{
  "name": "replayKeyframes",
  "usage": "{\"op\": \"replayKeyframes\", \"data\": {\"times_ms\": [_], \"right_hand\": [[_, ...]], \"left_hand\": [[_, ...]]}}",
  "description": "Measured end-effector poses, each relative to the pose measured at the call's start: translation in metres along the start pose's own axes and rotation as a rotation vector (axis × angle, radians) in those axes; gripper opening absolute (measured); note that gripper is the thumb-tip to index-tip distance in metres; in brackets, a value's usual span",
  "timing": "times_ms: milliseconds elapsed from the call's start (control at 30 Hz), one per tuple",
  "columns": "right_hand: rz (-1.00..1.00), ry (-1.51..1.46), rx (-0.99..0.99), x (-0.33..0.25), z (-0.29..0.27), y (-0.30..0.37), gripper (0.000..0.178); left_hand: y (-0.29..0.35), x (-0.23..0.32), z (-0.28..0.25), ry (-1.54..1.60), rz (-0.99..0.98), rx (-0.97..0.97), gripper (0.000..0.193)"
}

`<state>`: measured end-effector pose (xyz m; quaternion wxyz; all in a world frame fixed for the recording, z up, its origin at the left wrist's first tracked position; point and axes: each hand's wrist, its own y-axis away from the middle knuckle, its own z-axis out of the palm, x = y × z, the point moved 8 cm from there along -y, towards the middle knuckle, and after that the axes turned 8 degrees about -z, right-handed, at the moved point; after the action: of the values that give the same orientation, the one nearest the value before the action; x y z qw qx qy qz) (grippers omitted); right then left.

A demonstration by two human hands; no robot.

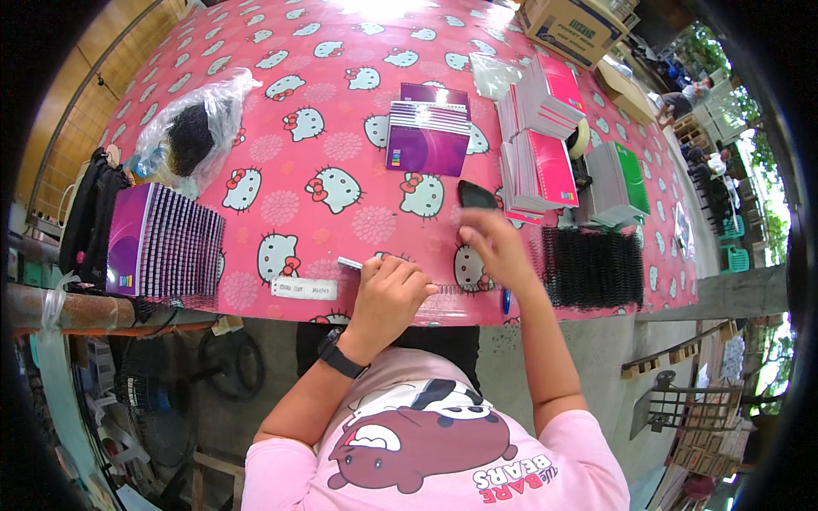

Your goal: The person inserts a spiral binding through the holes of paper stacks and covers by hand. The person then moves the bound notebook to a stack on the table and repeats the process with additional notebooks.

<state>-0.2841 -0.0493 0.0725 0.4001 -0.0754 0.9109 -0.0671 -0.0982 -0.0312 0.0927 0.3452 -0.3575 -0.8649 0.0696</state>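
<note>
My left hand [392, 291] is closed over a thin notebook [348, 263] near the table's front edge; only a white corner shows past the fingers. A clear spiral coil [467, 290] stretches to the right from beside that hand. My right hand [498, 247] hovers above the table to the right, its thumb and fingers apart and slightly blurred, with nothing visible in them. Just beyond it lies a dark, flat object [477, 196]. Below it, a blue pen [506, 301] rests at the edge. A pale labelled strip [304, 288] lies left of my left hand.
Purple spiral notebooks stand in a row [162, 243] at left and a stack [429, 140] mid-table. Pink booklets [545, 170], green booklets [618, 183] and black coils [594, 268] fill the right. A plastic bag [194, 132] sits far left, a cardboard box [573, 32] far right.
</note>
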Motion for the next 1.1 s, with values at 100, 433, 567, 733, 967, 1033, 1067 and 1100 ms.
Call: {"op": "replayKeyframes", "data": {"times_ms": [100,433,567,733,967,1033,1067,1100], "right_hand": [[-0.186,0.466,0.106,0.013,-0.020,-0.017,0.064],[-0.126,0.484,-0.029,0.031,0.003,-0.030,0.078],[-0.062,0.260,0.008,0.024,0.004,-0.026,0.066],[-0.041,-0.789,-0.290,-0.015,0.026,0.009,0.064],[-0.051,-0.404,-0.254,-0.033,0.028,0.012,0.048],[-0.193,-0.853,-0.404,-0.059,0.027,0.011,0.043],[-0.153,-0.482,-0.330,-0.054,0.030,0.008,0.047],[-0.076,-0.388,-0.310,-0.046,0.031,0.006,0.048]], "left_hand": [[-0.010,0.016,-0.018,0.065,0.009,0.095,0.024],[-0.004,0.005,-0.004,-0.016,0.074,-0.007,0.024],[-0.008,0.004,-0.018,0.036,-0.004,0.086,0.025],[0.000,-0.028,-0.020,0.029,-0.095,0.080,0.027],[-0.003,-0.027,-0.021,0.047,-0.049,0.085,0.025],[-0.004,-0.027,-0.020,0.046,-0.037,0.092,0.027],[-0.004,-0.027,-0.020,0.054,-0.047,0.085,0.029],[-0.003,-0.028,-0.021,0.061,-0.058,0.079,0.031]]}}
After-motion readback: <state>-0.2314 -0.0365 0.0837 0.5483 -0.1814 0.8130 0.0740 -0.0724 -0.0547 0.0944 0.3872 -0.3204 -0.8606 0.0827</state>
